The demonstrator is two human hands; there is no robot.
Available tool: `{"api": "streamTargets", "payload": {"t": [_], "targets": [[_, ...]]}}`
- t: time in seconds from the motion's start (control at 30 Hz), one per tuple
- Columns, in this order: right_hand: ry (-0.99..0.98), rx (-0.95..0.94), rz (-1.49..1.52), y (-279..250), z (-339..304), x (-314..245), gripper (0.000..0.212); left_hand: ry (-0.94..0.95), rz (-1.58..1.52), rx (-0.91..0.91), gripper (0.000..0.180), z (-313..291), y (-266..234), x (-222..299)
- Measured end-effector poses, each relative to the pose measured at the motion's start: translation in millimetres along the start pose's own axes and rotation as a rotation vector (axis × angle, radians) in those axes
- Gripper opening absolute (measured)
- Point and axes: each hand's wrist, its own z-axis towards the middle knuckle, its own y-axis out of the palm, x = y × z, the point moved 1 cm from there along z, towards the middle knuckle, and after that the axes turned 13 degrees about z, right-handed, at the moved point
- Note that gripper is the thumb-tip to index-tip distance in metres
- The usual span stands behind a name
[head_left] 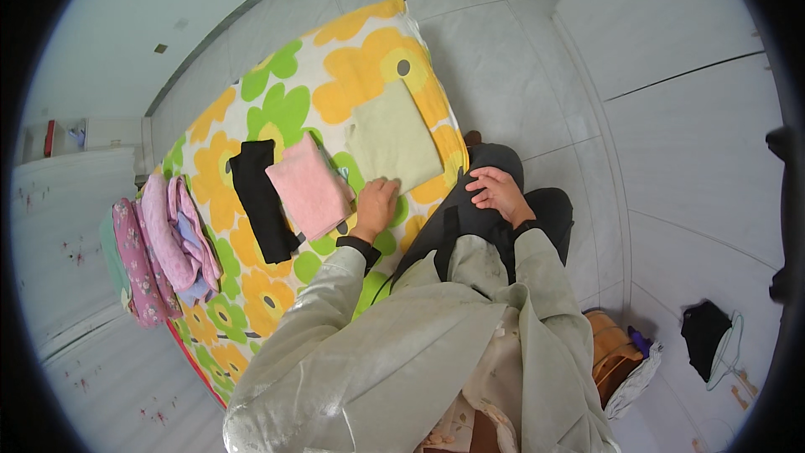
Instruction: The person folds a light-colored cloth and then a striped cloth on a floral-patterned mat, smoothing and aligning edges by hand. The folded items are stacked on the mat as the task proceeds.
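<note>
A pale green folded cloth (394,138) lies on the flowered bed cover (352,84), towards its right edge. My left hand (377,205) is at the cloth's near left corner, fingers bent and closed against it; the fingertips are partly hidden. Over my knee hovers my right hand (496,190), empty, its fingers loosely apart. To the left of the pale green cloth is a pink folded cloth (310,189). Beside that, a black folded garment (262,201) forms a long narrow strip.
A row of folded clothes, pink (166,231) and flowered (138,260), sits along the bed's left edge. Grey tiled floor (511,75) runs beyond the bed. At the lower right stand a wooden bucket (610,344) and a black cloth (706,337) near a hanger (728,356).
</note>
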Motion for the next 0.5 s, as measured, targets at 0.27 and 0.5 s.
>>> {"api": "streamTargets", "payload": {"t": [0.27,0.5], "targets": [[-0.002,-0.009,0.005,1,-1,-2,0.023,-0.630,-0.342,0.180,0.045,14,29,-34],[0.004,-0.009,0.002,1,2,-1,0.023,-0.727,-0.379,0.080,0.033,13,38,-29]]}}
